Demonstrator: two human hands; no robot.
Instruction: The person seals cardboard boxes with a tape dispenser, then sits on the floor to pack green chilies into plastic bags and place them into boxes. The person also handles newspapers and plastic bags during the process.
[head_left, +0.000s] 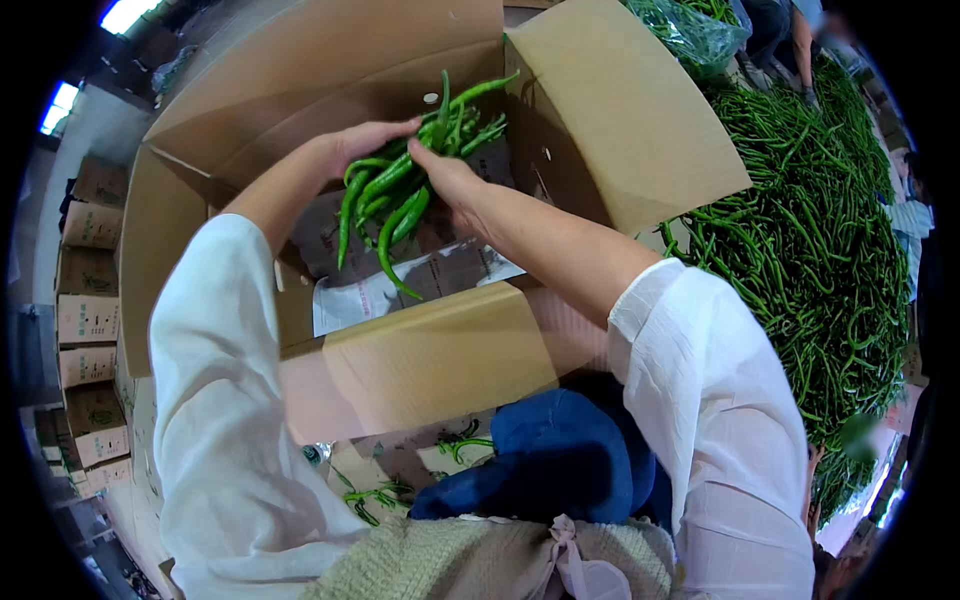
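Between my two hands is a bunch of long green chili peppers (405, 176), held over an open cardboard box (420, 345). My left hand (375, 142) grips the bunch from its left side, the thumb along the top. On the right side my right hand (450, 176) closes around it with the thumb on top; its other fingers are mostly hidden. Several pepper tips hang down toward the box floor. Printed paper (420, 281) lines the bottom of the box, and its flaps stand folded outward.
To the right spreads a large heap of green peppers (810, 225). A person's arm (802, 60) reaches into it at the far top, beside a clear plastic bag (690, 37). Stacked cartons (88, 319) stand at the left. Loose peppers (379, 495) lie on the floor by my knees.
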